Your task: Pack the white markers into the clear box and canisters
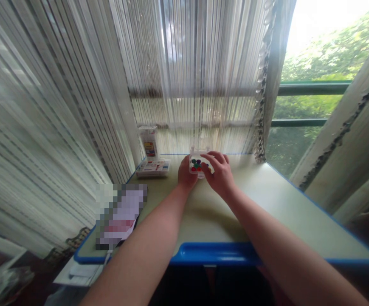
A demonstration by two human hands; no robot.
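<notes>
A small clear plastic box (200, 151) is held over the far middle of the table, its see-through lid raised at the back. Inside lie several small round pieces (197, 164) in green, purple and red. My left hand (187, 172) is closed around the box's left side and underside. Over its right part reaches my right hand (220, 172), thumb and forefinger apart above the pieces. A bit of yellow and blue shows near the right thumb. I see nothing gripped in the right fingers, though they hide part of the box's inside.
On the far left stand an upright clear container (149, 142) and a flat printed box (154, 167). A pixelated device (123, 214) lies at the left edge with a cable. The pale table (267, 212) has a blue rim and front groove. Curtains (197, 76) hang behind.
</notes>
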